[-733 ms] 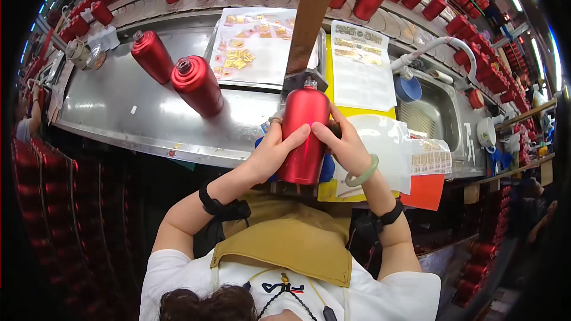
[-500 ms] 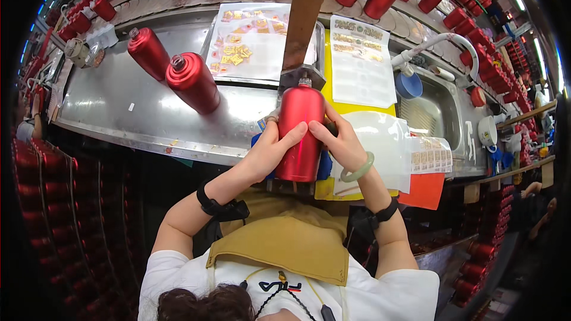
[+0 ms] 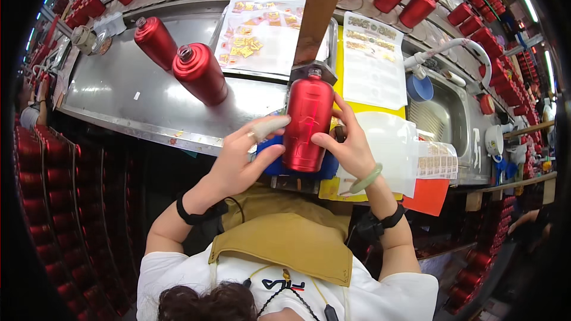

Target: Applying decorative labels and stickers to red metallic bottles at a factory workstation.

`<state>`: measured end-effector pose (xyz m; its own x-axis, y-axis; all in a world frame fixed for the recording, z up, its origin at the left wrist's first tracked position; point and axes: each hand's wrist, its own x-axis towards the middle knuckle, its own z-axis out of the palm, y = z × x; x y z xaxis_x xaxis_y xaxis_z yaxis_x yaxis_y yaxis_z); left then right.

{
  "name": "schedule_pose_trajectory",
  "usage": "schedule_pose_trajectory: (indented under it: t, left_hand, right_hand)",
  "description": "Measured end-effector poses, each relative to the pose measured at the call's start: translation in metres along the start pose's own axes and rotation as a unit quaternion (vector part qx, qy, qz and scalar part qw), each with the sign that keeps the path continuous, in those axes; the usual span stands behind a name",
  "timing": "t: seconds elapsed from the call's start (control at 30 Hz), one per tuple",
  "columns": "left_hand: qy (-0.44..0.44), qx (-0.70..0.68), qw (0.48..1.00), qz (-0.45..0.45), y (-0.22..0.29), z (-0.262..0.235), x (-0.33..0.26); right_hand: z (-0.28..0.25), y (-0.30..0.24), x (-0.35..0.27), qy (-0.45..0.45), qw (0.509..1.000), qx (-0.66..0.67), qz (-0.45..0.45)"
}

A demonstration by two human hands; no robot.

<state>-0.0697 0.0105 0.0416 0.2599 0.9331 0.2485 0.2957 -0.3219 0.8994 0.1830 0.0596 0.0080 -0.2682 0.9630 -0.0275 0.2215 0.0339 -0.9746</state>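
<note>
A glossy red bottle [image 3: 306,128] with a clear neck lies in front of me on a blue-padded support [image 3: 275,157], its neck at a metal bracket [image 3: 315,68]. Faint outlines show on its upper face. My right hand [image 3: 352,142] grips its right side, thumb on the front and fingers along the edge. On the other side, my left hand [image 3: 241,157] is open, fingers spread, with a pale cover on the index finger. That fingertip is at the bottle's left edge; whether it touches, I cannot tell.
Two red bottles [image 3: 201,77] stand on the steel bench [image 3: 113,98] at left. Beyond are a tray [image 3: 267,38] of gold stickers and a sheet of decals [image 3: 372,65]. A wooden post [image 3: 321,12] rises ahead. A sink [image 3: 443,110] with a blue cup [image 3: 420,88] is at right.
My left hand has come off the bottle's front and moved left, its fingers opening. The bottle has turned, so outlines now show on its face. My right thumb has slid lower.
</note>
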Motion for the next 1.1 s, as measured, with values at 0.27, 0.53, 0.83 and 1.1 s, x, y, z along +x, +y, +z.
schedule_pose_trajectory:
  t: [0.27,0.53,0.83,1.1]
  left_hand:
    - [-0.122,0.343,0.879,0.307,-0.066,-0.056,-0.099]
    - [0.113,-0.142,0.981,-0.072,-0.027,0.030,0.011]
    - [0.109,-0.135,0.981,-0.085,-0.033,0.043,0.031]
    - [0.101,-0.096,0.986,-0.093,-0.039,0.045,0.032]
  right_hand:
    - [-0.066,0.005,0.084,0.041,0.988,-0.139,-0.061]
    - [-0.025,0.042,0.259,-0.258,0.799,-0.394,-0.374]
    - [0.011,0.017,0.293,-0.375,0.614,-0.557,-0.415]
    - [-0.049,0.054,0.272,-0.303,0.764,-0.524,-0.223]
